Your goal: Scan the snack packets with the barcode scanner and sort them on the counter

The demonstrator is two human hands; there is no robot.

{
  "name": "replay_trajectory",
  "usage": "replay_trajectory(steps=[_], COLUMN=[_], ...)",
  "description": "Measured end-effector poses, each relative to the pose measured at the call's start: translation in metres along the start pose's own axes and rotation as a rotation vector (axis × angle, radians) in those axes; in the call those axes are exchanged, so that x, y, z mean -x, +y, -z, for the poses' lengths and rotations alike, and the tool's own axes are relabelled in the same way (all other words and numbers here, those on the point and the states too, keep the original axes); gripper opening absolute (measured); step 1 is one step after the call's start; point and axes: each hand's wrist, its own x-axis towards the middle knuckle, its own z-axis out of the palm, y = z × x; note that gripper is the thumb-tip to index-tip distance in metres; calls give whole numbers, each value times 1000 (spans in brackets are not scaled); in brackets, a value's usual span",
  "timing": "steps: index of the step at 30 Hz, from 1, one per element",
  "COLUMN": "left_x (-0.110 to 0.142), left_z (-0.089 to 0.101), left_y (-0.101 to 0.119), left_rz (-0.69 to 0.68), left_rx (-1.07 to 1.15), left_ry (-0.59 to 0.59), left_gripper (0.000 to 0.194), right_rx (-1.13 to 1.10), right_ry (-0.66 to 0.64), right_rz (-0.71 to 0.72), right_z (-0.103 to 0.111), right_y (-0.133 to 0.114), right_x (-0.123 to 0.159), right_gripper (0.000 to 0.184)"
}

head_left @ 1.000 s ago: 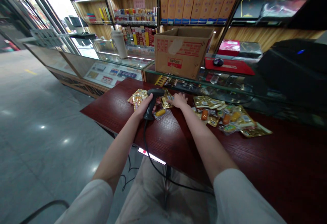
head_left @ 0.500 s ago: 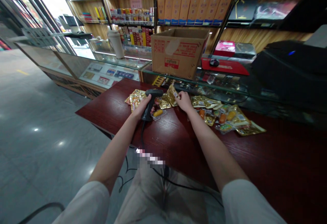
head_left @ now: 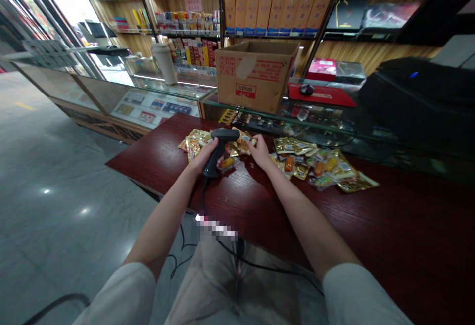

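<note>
My left hand (head_left: 203, 158) is wrapped round the handle of a black barcode scanner (head_left: 218, 152), its head pointing right and its cord hanging down over the table edge. My right hand (head_left: 260, 153) pinches the right side of a gold snack packet (head_left: 243, 139), just in front of the scanner head. Behind my left hand lie more gold packets (head_left: 193, 143). A small clear-wrapped yellow snack (head_left: 227, 163) rests beside the scanner handle. To the right of my right hand is a loose pile of gold packets (head_left: 345, 169) and clear-wrapped orange and yellow snacks (head_left: 288, 163).
The dark red table (head_left: 237, 201) adjoins a glass counter (head_left: 319, 123). On the counter stand an open cardboard box (head_left: 252, 75), a white cup (head_left: 164, 64) and a mouse (head_left: 307, 89) on a red mat (head_left: 334, 98). Cables (head_left: 260, 268) hang near my legs.
My right hand has moved slightly left with the gold packet, which now lies lower and flatter, nearer the scanner head. The left hand keeps its hold on the scanner. The view has shifted a little.
</note>
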Motion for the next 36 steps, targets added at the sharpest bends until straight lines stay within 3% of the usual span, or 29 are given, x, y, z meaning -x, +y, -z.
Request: replay_trajectory(steps=[6,13,18,24,26,30,32,36], left_x=[-3,-6,-4,-1,-1,-1,-2,-4], left_z=[-4,-2,-1,-4,-6,-6,-5,-1], left_y=[-6,-12,-7,1,2,0,-1,-3], left_rz=[-40,-39,-28,24,9,9,13,36], left_rx=[33,20,21,64,73,62,49,23], left_ry=[-24,-39,22,92,112,104,97,96], left_gripper=[66,63,70,72,69,70,72,75], right_rx=[31,179,448,972,1030,1037,1081,1170], right_ry=[1,-17,28,65,73,-232,-336,-272], right_rz=[8,19,99,-162,-101,164,125,-79], right_z=[-2,2,36,91,97,84,77,79], right_y=[1,-9,-19,-17,-15,-12,-10,-9], right_x=[1,5,4,2,4,12,18,25], right_gripper=[16,31,56,41,43,46,46,47])
